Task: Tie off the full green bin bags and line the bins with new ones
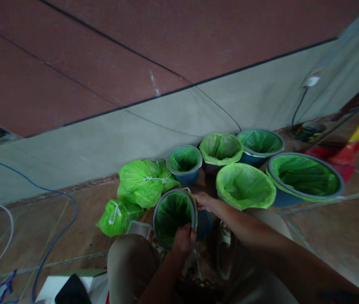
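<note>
A blue bin [205,226] with a grey rim stands tilted between my knees, its mouth towards me. A green bin liner [175,217] covers its inside and folds over the rim. My left hand [184,238] is closed over the near right part of the rim, on the liner's edge. On the outer right side of the rim, my right hand [203,200] pinches the liner's edge; a bit of white drawstring shows by its fingers. The fingertips of both hands are partly hidden.
Several lined bins stand behind and to the right, among them a large grey-rimmed bin [341,179]. Tied green bags [140,181] lie at left near a clear plastic box [139,229]. A blue cable [73,211] crosses the floor; a red dustpan [346,160] stands far right.
</note>
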The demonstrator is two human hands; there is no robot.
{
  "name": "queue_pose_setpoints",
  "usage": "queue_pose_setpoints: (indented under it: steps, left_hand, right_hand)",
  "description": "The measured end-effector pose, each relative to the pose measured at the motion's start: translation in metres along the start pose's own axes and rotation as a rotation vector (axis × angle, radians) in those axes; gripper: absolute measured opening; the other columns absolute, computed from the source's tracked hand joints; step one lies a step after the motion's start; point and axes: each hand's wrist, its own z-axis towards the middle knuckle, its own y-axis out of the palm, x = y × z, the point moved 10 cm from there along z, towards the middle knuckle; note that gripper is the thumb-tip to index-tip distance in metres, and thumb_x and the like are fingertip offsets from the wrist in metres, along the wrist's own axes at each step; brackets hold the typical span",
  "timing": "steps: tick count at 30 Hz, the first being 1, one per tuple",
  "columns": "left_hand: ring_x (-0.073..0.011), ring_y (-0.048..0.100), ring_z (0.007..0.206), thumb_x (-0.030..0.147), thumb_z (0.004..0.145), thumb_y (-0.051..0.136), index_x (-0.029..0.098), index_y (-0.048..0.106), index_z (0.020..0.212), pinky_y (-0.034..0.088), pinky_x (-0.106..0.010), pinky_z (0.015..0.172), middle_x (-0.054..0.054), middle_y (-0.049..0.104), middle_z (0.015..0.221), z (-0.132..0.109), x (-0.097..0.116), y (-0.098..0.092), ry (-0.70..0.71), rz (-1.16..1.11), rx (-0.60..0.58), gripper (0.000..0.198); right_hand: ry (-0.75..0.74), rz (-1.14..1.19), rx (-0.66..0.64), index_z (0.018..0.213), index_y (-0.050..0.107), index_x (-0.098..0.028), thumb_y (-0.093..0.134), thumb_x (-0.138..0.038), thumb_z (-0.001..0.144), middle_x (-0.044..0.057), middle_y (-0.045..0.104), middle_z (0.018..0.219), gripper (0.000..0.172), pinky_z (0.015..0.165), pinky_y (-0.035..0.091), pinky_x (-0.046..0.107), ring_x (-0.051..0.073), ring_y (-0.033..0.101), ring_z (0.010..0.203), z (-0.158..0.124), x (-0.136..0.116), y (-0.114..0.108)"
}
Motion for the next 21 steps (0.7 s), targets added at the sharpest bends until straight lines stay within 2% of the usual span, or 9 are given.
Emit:
queue_pose_setpoints:
  steps: [3, 5, 11, 13, 16, 19, 21]
  left_hand:
    - [-0.0226, 0.064, 0.089, 0.031, 0.089, 0.039, 0.016, 0.062, 0.098, 0.043, -0.036, 0.088, -0.010, 0.068, 0.094, -0.005, 0.008, 0.023, 0.057, 0.093, -0.130, 0.029]
    - [-0.0246, 0.063, 0.094, 0.033, 0.087, 0.041, 0.016, 0.063, 0.102, 0.041, -0.040, 0.094, -0.011, 0.068, 0.098, -0.008, 0.013, 0.032, 0.079, 0.135, -0.154, 0.031]
    - [-0.0246, 0.061, 0.099, 0.036, 0.084, 0.047, 0.018, 0.063, 0.101, 0.038, -0.041, 0.099, -0.012, 0.067, 0.102, -0.009, 0.016, 0.029, 0.085, 0.160, -0.187, 0.030]
    - [-0.0250, 0.061, 0.100, 0.036, 0.083, 0.048, 0.019, 0.063, 0.101, 0.039, -0.041, 0.098, -0.011, 0.067, 0.104, -0.008, 0.005, 0.024, 0.034, 0.157, -0.213, 0.029]
    - [-0.0274, 0.061, 0.103, 0.033, 0.082, 0.049, 0.018, 0.064, 0.102, 0.039, -0.043, 0.097, -0.012, 0.067, 0.107, -0.009, -0.025, 0.015, -0.112, 0.184, -0.208, 0.029]
    - [-0.0311, 0.057, 0.111, 0.026, 0.078, 0.054, 0.012, 0.059, 0.116, 0.040, -0.046, 0.097, -0.017, 0.063, 0.117, -0.009, -0.055, 0.003, -0.272, 0.179, -0.109, 0.041]
    - [-0.0317, 0.052, 0.120, 0.024, 0.071, 0.062, 0.010, 0.049, 0.131, 0.039, -0.044, 0.101, -0.019, 0.056, 0.129, -0.005, -0.059, -0.008, -0.274, 0.075, 0.011, 0.063]
  right_hand:
    - [-0.018, 0.048, 0.004, 0.061, 0.054, -0.015, 0.067, -0.038, 0.078, -0.004, 0.052, 0.049, 0.031, 0.044, 0.035, 0.018, 0.006, 0.045, 0.043, 0.000, 0.000, -0.001]
    - [-0.018, 0.035, 0.004, 0.064, 0.058, -0.015, 0.071, -0.037, 0.074, -0.003, 0.054, 0.051, 0.028, 0.045, 0.035, 0.018, 0.007, 0.049, 0.046, 0.001, 0.002, -0.002]
    - [-0.012, -0.063, 0.010, 0.062, 0.059, -0.014, 0.075, -0.018, 0.066, -0.005, 0.051, 0.046, 0.017, 0.046, 0.037, 0.018, 0.008, 0.051, 0.047, 0.005, 0.003, -0.003]
    - [-0.012, -0.058, -0.008, 0.063, 0.059, -0.014, 0.072, -0.015, 0.069, -0.006, 0.051, 0.046, 0.014, 0.047, 0.039, 0.018, 0.008, 0.051, 0.046, 0.006, 0.002, -0.001]
    - [-0.010, -0.051, -0.065, 0.068, 0.059, -0.014, 0.065, -0.011, 0.074, -0.005, 0.056, 0.050, 0.009, 0.050, 0.045, 0.019, 0.008, 0.054, 0.048, 0.006, 0.001, 0.006]
    - [-0.004, -0.080, -0.145, 0.069, 0.058, -0.013, 0.065, -0.006, 0.072, -0.004, 0.058, 0.052, 0.011, 0.053, 0.048, 0.019, 0.008, 0.056, 0.049, 0.005, 0.005, 0.017]
    - [0.001, -0.106, -0.173, 0.068, 0.057, -0.013, 0.068, -0.005, 0.070, -0.005, 0.057, 0.051, 0.014, 0.052, 0.049, 0.019, 0.008, 0.056, 0.048, 0.004, 0.009, 0.022]
